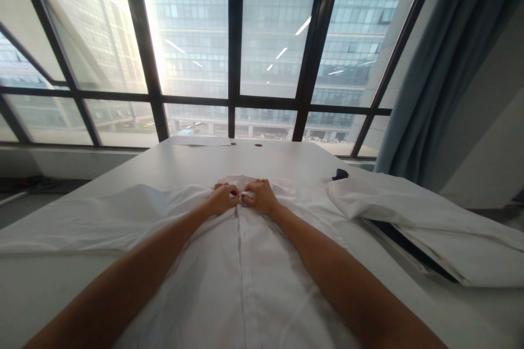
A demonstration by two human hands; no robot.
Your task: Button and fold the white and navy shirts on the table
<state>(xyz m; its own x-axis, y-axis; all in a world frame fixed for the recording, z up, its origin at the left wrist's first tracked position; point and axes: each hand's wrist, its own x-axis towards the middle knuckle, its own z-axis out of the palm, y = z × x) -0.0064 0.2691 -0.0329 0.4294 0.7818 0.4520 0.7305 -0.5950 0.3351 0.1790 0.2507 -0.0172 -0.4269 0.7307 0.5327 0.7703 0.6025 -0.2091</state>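
A white shirt lies spread flat on a white table, its front placket running straight away from me and its sleeves stretched out to both sides. My left hand and my right hand meet at the far end of the placket, near the collar. Both hands have their fingers curled and pinch the shirt fabric on either side of the placket, almost touching each other.
A second white garment lies on the right, hanging over the table edge, with a small dark object just behind it. Large dark-framed windows stand behind the table. A grey-blue curtain hangs at the right.
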